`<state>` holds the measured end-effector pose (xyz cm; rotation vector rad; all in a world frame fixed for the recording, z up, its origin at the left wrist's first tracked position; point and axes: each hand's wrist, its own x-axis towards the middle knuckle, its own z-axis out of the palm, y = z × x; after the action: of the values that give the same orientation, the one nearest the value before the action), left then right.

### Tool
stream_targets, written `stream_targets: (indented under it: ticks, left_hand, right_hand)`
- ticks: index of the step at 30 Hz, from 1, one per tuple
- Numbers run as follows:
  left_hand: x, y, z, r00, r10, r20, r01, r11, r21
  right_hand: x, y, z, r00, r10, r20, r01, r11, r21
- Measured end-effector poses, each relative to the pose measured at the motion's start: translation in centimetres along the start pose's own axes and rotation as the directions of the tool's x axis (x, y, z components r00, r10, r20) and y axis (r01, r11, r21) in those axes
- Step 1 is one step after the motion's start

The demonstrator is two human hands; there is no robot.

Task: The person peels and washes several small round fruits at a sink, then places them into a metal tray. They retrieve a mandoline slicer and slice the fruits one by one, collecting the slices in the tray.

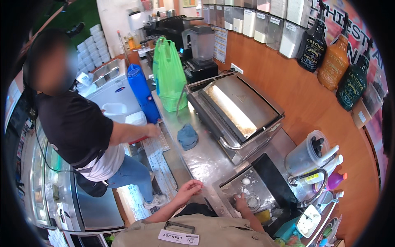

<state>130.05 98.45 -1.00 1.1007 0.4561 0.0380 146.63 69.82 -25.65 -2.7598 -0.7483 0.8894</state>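
My right hand [242,203] reaches down into the metal sink [230,189], close to the round drain [253,202]. Its fingers are bent around something small and pale that I cannot make out. A whole white egg [246,181] lies on the sink floor beyond that hand, with white scraps like eggshell scattered around. Over the near edge of the counter, my left hand [189,192] hangs in the air with loosely bent fingers and nothing visible in it. To the right of the sink, a white container [308,222] holds several white eggs.
A contact grill [234,111] stands behind the sink, with a blue-grey cloth [187,136] beside it. Farther back are a green plastic bag [169,74] and a blender [201,47]. The faucet [317,185] arches at the right. Another person [78,119] stands at the left, arm stretched toward the counter.
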Motion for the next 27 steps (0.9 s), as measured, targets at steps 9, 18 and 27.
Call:
stream_targets:
  ticks: [9,18,27]
  left_hand:
    - [13.1,-1.4,8.7,0.817,-0.124,0.563,-0.042,0.961,0.273]
    - [16.0,-5.9,18.8,0.754,0.097,0.65,-0.458,0.787,0.414]
    - [16.7,-7.4,19.6,0.663,-0.271,0.698,0.182,0.962,0.202]
  right_hand:
    - [-0.4,-0.4,-4.6,0.947,0.313,-0.075,-0.007,0.255,0.967]
    - [-9.1,-3.2,-20.1,0.846,0.498,-0.192,0.174,0.083,0.981]
    - [-14.5,-2.8,-19.6,0.735,0.341,-0.586,0.525,0.261,0.81]
